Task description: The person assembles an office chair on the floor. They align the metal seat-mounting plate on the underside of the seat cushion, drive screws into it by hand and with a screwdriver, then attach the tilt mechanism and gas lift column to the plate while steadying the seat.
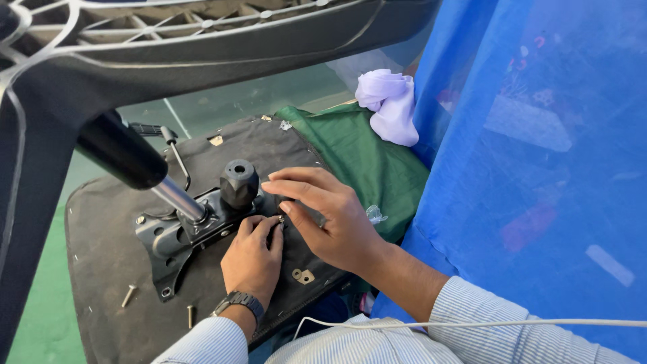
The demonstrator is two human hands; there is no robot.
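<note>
While my left hand [253,253] curls shut around a small bolt at the near right corner of the plate [176,237], my right hand [323,219] lies open just beside it, fingers spread flat on the seat [108,263] and pointing left over my left knuckles. I cannot see the bolt's head clearly; only a glint shows between my left fingertips.

Judging from what lies here, the mounting is about half way at best. A black metal plate sits in place on the upturned seat, just ahead of my left hand, with its knob [238,183] standing upright and the silver gas cylinder [176,197] rising from it toward the chair base [202,40] above. Two bolts lie loose to the left of my left wrist: one [128,295] farther out near the plate's near left corner, another [190,315] close by my watch [239,301]. The plate's hole at that left corner looks empty, so those fasteners seem not yet in.

The seat underside is dark fabric, stapled round the edge, with a small metal bracket [302,276] just right of my left hand. Beyond my right hand lie a green cloth [367,162] and a pale bundled cloth [389,104]; a blue sheet [539,168] hangs to the right.
</note>
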